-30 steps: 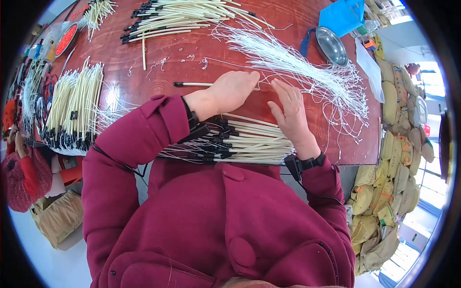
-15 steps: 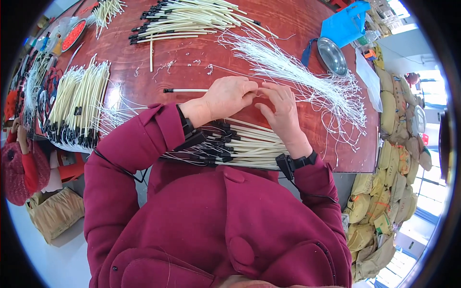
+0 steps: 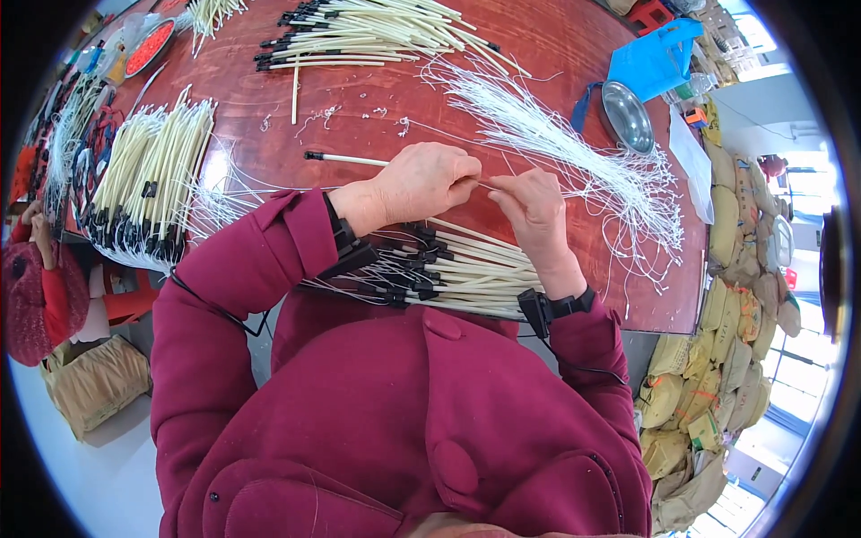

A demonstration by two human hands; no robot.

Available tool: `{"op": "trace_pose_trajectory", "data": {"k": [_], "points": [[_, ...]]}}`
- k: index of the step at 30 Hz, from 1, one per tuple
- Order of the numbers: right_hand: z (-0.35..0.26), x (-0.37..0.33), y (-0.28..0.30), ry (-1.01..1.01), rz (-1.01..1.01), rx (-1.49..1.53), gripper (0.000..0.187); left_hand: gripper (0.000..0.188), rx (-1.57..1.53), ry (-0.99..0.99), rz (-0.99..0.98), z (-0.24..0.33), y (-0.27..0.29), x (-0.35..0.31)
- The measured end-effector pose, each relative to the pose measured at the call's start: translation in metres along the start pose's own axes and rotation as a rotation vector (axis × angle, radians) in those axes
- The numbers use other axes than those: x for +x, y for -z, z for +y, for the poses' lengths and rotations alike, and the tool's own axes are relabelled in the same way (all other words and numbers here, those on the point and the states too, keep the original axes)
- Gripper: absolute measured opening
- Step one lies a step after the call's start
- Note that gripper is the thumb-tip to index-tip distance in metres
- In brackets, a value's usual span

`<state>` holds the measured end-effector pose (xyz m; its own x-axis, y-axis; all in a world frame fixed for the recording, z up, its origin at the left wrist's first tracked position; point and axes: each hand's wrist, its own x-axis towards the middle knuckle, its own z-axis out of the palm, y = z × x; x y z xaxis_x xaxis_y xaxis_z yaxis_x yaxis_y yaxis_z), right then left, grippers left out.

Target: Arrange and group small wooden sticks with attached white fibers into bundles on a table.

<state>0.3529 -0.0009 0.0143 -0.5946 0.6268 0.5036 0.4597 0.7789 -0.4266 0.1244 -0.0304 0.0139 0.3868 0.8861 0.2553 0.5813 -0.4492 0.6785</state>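
Note:
My left hand (image 3: 423, 186) is closed around a thin cream tube (image 3: 350, 159), whose black tip sticks out to the left of my knuckles. Close beside it, my right hand (image 3: 531, 204) pinches a thin white string at the fingertips; a short length seems to run between the two hands. The tube's other end is hidden in my left fingers. Under my forearms, at the near table edge, lies a pile of cream tubes (image 3: 480, 278) with black fittings and white strings. A spread bundle of white strings (image 3: 556, 130) lies beyond my right hand.
More tubes are heaped at the far side (image 3: 377, 31), with another bundle (image 3: 152, 175) at the left. A metal bowl (image 3: 628, 117) and a blue container (image 3: 655, 63) stand far right. A tray of red pieces (image 3: 150, 49) is far left. A person's sleeve (image 3: 56, 305) shows at the left edge.
My right fingers, spread apart before, have closed into a pinch beside my left hand. The left hand stays closed on the tube. The whole view has shifted slightly.

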Motion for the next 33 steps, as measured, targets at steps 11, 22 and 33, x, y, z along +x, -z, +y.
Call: {"op": "trace_pose_trajectory", "data": {"k": [11,22,33], "points": [[0.002,0.001,-0.001,0.039,-0.014,0.012,0.012,0.016,-0.023,-0.141,0.054,-0.009,-0.009,-0.002],[0.002,0.003,-0.001,0.061,-0.073,0.007,0.014,0.034,-0.017,-0.063,0.039,-0.003,-0.016,-0.001],[0.003,-0.002,-0.002,0.010,-0.054,0.000,0.015,0.050,0.068,-0.034,-0.021,0.016,-0.020,0.010]]}}
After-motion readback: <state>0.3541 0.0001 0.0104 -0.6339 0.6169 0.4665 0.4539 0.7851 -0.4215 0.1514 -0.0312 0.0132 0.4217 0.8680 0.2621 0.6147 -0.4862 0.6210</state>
